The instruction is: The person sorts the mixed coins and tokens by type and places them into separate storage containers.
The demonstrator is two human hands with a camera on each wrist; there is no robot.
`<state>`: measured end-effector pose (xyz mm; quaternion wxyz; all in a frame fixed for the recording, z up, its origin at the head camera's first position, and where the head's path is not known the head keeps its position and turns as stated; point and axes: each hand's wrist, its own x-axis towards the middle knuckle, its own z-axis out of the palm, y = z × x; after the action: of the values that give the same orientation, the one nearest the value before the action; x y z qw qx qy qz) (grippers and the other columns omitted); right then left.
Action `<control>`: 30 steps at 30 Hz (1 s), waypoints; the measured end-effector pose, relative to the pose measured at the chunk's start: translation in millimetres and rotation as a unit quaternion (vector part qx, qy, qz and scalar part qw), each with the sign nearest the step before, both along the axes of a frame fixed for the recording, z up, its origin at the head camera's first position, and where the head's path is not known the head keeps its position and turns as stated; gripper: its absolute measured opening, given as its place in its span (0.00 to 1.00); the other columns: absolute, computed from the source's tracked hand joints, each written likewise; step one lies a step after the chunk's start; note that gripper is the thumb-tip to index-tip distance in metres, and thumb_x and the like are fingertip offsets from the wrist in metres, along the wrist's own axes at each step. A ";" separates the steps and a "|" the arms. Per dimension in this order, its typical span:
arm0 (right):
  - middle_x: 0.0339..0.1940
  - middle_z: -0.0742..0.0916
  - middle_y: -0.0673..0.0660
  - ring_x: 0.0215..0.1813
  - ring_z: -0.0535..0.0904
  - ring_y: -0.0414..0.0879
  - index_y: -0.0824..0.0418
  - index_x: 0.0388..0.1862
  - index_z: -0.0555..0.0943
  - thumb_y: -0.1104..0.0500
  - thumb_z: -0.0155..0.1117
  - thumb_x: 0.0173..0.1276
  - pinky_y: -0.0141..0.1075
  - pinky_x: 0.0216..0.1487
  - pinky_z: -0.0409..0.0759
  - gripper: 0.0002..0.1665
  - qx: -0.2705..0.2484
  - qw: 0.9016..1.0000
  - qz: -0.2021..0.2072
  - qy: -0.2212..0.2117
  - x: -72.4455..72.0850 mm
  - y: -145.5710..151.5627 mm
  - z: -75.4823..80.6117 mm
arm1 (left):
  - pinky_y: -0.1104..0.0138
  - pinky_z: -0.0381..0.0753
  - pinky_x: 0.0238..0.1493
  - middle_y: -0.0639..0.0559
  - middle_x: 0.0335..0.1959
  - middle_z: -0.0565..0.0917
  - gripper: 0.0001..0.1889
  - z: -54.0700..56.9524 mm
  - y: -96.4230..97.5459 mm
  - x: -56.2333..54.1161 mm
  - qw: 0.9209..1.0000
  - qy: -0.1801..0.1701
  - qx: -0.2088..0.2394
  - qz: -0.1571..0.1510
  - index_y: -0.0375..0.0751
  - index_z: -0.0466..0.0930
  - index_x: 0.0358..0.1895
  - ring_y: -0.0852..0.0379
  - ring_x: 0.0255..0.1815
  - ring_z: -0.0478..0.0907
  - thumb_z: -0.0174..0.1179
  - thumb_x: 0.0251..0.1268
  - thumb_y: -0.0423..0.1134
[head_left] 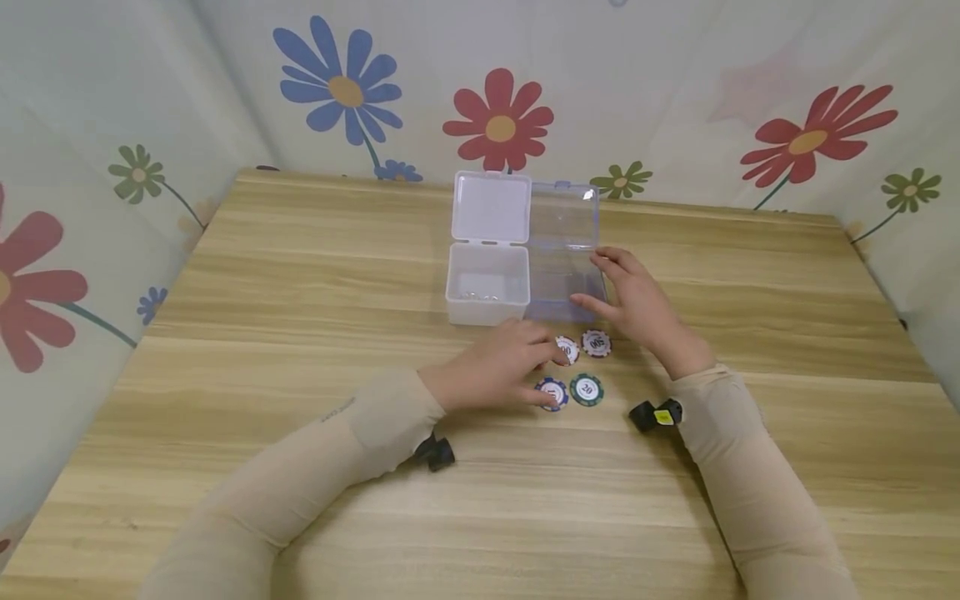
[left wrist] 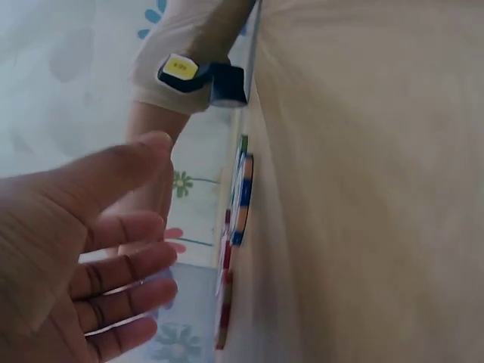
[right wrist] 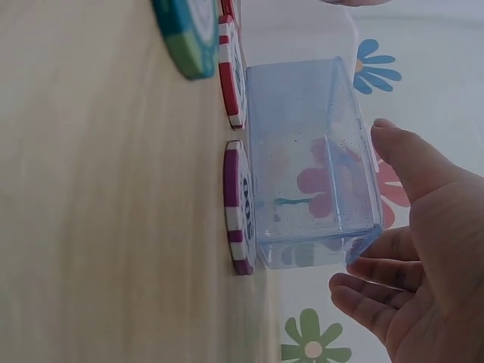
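Note:
Four poker chips lie flat on the table: a red-and-white one [head_left: 569, 347], a purple-and-white one [head_left: 597, 343], a blue one [head_left: 551, 387] and a green one marked 20 [head_left: 587, 389]. My left hand [head_left: 498, 360] hovers over the left pair, fingers loosely bent and nothing held; its thumb and fingertips overlap the blue and red chips in the head view. At the right side of a clear bluish plastic box [right wrist: 310, 151], my right hand [head_left: 647, 310] spreads its thumb and fingers around the near corner. The box's hinged lid [head_left: 564, 215] stands open.
Left of the clear box stands a white box [head_left: 487, 314] with its lid [head_left: 491, 207] up and small clear pieces [head_left: 480, 297] inside. A flower-printed curtain [head_left: 637, 75] hangs behind the wooden table [head_left: 315, 275]. Dark cameras [head_left: 437, 454] sit at both wrists.

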<state>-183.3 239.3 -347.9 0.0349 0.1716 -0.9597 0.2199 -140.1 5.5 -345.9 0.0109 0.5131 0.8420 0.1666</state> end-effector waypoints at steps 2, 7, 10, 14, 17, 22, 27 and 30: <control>0.70 0.68 0.70 0.72 0.62 0.64 0.74 0.68 0.65 0.48 0.67 0.64 0.56 0.71 0.63 0.43 -0.003 1.000 0.005 0.005 0.8 -0.1 -1.7 | 0.63 0.72 0.56 0.53 0.44 0.80 0.28 -2.4 0.9 0.9 1.000 -0.014 -0.019 0.013 0.44 0.81 0.53 0.57 0.46 0.74 0.68 0.52 0.58; 0.69 0.68 0.71 0.71 0.63 0.64 0.75 0.68 0.63 0.50 0.69 0.62 0.56 0.71 0.64 0.45 -0.009 1.000 0.011 0.024 0.7 0.4 -6.0 | 0.62 0.72 0.57 0.51 0.47 0.80 0.30 -10.0 2.1 0.3 0.999 -0.027 -0.035 0.023 0.44 0.80 0.54 0.54 0.53 0.74 0.68 0.51 0.58; 0.69 0.68 0.71 0.71 0.63 0.65 0.76 0.69 0.62 0.50 0.68 0.62 0.56 0.71 0.64 0.46 -0.008 1.000 0.009 0.029 0.8 0.9 -7.3 | 0.61 0.72 0.57 0.51 0.49 0.80 0.30 -14.0 2.8 -0.7 0.999 -0.034 -0.036 0.022 0.44 0.80 0.55 0.53 0.55 0.74 0.68 0.51 0.59; 0.69 0.68 0.70 0.71 0.63 0.64 0.75 0.69 0.62 0.49 0.68 0.62 0.55 0.71 0.64 0.46 -0.008 0.999 0.006 0.031 0.1 1.1 -9.3 | 0.61 0.71 0.59 0.50 0.50 0.79 0.31 -18.5 3.3 -2.2 0.998 -0.043 -0.038 0.024 0.45 0.80 0.55 0.53 0.56 0.73 0.69 0.50 0.58; 0.69 0.68 0.70 0.72 0.63 0.63 0.75 0.69 0.62 0.49 0.68 0.62 0.55 0.71 0.64 0.46 -0.008 0.999 0.006 0.032 -0.6 1.2 -9.9 | 0.61 0.70 0.60 0.50 0.51 0.78 0.31 -20.7 3.5 -3.4 0.998 -0.043 -0.043 0.024 0.45 0.80 0.55 0.53 0.57 0.71 0.69 0.50 0.59; 0.69 0.68 0.70 0.72 0.62 0.64 0.75 0.69 0.62 0.47 0.67 0.63 0.55 0.72 0.62 0.47 -0.008 0.999 -0.003 0.031 -0.1 1.7 -8.5 | 0.61 0.69 0.62 0.49 0.53 0.77 0.32 -21.7 4.1 -3.7 0.998 -0.042 -0.047 0.019 0.44 0.80 0.55 0.52 0.58 0.70 0.69 0.50 0.59; 0.68 0.70 0.71 0.71 0.64 0.64 0.75 0.69 0.63 0.47 0.68 0.61 0.55 0.72 0.63 0.47 0.006 0.999 -0.017 0.035 0.3 2.0 -8.4 | 0.61 0.69 0.62 0.49 0.52 0.77 0.30 -21.1 4.2 -3.0 0.998 -0.043 -0.047 0.019 0.43 0.81 0.54 0.52 0.57 0.70 0.68 0.51 0.58; 0.67 0.71 0.71 0.69 0.66 0.64 0.75 0.68 0.64 0.46 0.69 0.61 0.55 0.71 0.65 0.47 0.015 0.999 -0.024 0.033 1.0 1.6 -6.6 | 0.62 0.70 0.60 0.49 0.52 0.77 0.29 -20.5 4.0 -2.6 0.998 -0.046 -0.045 0.019 0.43 0.81 0.54 0.53 0.55 0.69 0.68 0.52 0.58</control>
<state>-182.3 240.9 -354.5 0.0693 0.1560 -0.9650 0.1991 -142.7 9.5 -366.3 0.0695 0.4880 0.8567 0.1518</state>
